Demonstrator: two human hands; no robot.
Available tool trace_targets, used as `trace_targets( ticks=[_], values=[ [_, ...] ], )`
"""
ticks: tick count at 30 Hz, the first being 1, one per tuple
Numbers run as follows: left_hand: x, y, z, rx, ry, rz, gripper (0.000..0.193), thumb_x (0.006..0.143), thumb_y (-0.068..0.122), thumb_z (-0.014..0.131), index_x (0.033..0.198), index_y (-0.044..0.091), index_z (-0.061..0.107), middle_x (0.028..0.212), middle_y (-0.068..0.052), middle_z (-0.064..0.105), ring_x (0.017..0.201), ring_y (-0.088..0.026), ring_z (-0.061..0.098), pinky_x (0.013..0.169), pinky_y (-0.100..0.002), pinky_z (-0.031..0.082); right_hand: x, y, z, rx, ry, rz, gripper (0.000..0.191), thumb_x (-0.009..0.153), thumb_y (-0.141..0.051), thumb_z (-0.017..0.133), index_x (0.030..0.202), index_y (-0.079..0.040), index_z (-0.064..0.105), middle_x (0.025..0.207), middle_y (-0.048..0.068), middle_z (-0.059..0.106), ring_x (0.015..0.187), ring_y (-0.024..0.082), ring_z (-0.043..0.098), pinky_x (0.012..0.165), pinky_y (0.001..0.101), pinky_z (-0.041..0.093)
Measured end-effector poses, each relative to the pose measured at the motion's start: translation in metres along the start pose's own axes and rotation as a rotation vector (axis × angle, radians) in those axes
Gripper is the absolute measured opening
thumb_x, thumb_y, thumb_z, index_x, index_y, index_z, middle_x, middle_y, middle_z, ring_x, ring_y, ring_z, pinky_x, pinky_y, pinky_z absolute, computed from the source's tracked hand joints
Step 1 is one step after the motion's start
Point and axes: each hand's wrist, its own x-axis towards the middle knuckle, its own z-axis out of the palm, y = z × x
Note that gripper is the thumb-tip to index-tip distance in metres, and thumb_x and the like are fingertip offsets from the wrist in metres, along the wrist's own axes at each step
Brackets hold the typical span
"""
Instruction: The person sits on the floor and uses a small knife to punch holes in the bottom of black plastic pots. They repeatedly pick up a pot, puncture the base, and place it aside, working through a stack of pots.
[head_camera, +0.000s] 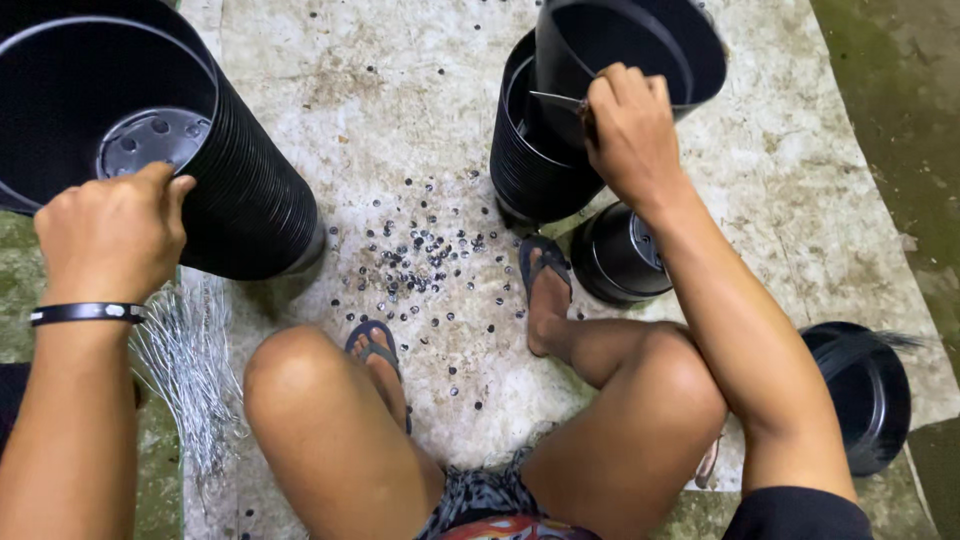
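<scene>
Seen from above, looking down past bare knees and two feet in dark flip-flops. Underfoot, a pale, stained mat (400, 110) spread over a greenish, mossy concrete floor (900, 120), visible along the right edge and at far left. Scattered across the mat's middle, many small black punched discs (420, 265).

At far left, a long nested stack of black plastic pots (240, 190) lying on its side, mouth toward the camera, drainage holes visible in the innermost base. Left hand (110, 235), a black wristband at the wrist, curled closed over the near rim of that stack, fingers folded, gripping the edge. Just below the hand, a bundle of thin silvery wires (190, 370) lying on the mat's left border.

Right of centre, a second upright stack of black pots (530, 160), with a single black pot (640, 45) tilted on top. Right hand (630, 135) closed at that pot's rim, pinching a thin metal tool (555, 98) against the wall. Just beside the right foot, another pot (620, 255) lying on its side. At far right, near the mat's edge, one more dark pot (870, 395), partly blurred.

Open room mainly on the upper middle of the mat, between the two stacks; lower area crowded by legs.
</scene>
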Motion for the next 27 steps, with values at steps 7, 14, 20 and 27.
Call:
trace_targets(
  ticks=[7,14,20,27],
  values=[
    [0.018,-0.018,-0.022,-0.142,0.113,0.036,0.03,0.112,0.037,0.063,0.109,0.012,0.079,0.079,-0.021,0.071,0.071,-0.039,0.069,0.063,-0.044,0.053,0.0,-0.009,0.008,0.132,-0.158,0.114,0.025,0.085,-0.007,0.076,0.101,-0.002,0.057,0.101,0.015,0.058,0.092,0.034,0.058,0.079,0.0432,0.043],
    [0.01,-0.022,-0.039,-0.528,0.335,-0.328,0.05,0.12,0.031,0.048,0.082,0.0,0.06,0.065,-0.01,0.048,0.059,-0.02,0.05,0.055,-0.038,0.037,0.01,-0.031,0.0,0.519,0.05,0.348,0.011,0.105,-0.005,0.066,0.105,0.003,0.059,0.102,0.016,0.057,0.09,0.03,0.059,0.08,0.0393,0.048],
    [0.025,0.084,-0.011,-1.177,0.629,-0.071,0.042,0.123,0.031,0.052,0.092,0.002,0.051,0.083,0.0,0.047,0.079,-0.011,0.044,0.071,-0.032,0.036,0.024,-0.05,0.004,1.379,-0.005,0.6,0.025,0.119,-0.024,0.054,0.107,-0.002,0.055,0.096,0.015,0.065,0.087,0.013,0.062,0.078,0.0266,0.055],
    [0.004,0.182,0.02,-1.574,0.362,0.038,0.039,0.111,0.038,0.053,0.097,0.002,0.059,0.082,0.005,0.051,0.078,-0.006,0.044,0.069,-0.026,0.035,0.027,-0.061,-0.005,1.746,-0.117,0.748,0.081,0.092,-0.06,0.064,0.152,-0.013,0.037,0.14,0.008,0.056,0.122,0.021,0.06,0.093,0.0428,0.057]
  ],
)
